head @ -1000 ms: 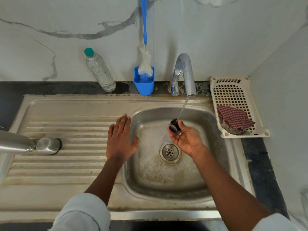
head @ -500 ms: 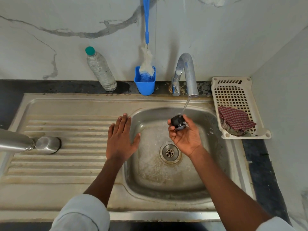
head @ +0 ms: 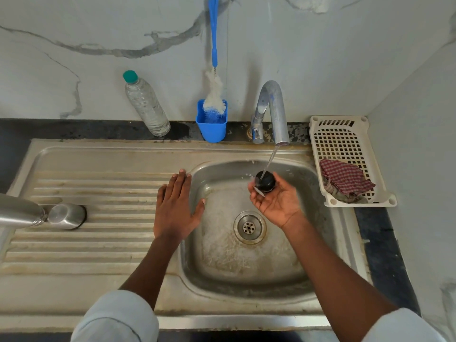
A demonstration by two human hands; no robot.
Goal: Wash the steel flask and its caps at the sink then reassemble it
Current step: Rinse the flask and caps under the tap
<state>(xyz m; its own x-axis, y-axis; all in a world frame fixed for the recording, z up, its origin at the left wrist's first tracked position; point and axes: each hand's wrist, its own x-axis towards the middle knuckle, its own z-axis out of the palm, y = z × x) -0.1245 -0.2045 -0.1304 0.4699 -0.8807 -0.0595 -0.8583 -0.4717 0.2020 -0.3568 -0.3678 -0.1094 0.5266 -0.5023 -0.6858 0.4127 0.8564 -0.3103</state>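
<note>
Head view: right hand [head: 276, 201] cupped small round black plastic cap [head: 266, 181] under tap stream [head: 269, 159], fingers curled round it. Left hand [head: 174, 208] lay flat, fingers straight, on sink edge. Cap likely light, wet, slippery; grip by rim.

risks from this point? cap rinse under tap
1. The black cap sits only on the right hand fingers; wet, it could slip into the sink.
2. The flask and steel cap lie on their sides on the ridged drainboard and may roll.
</note>
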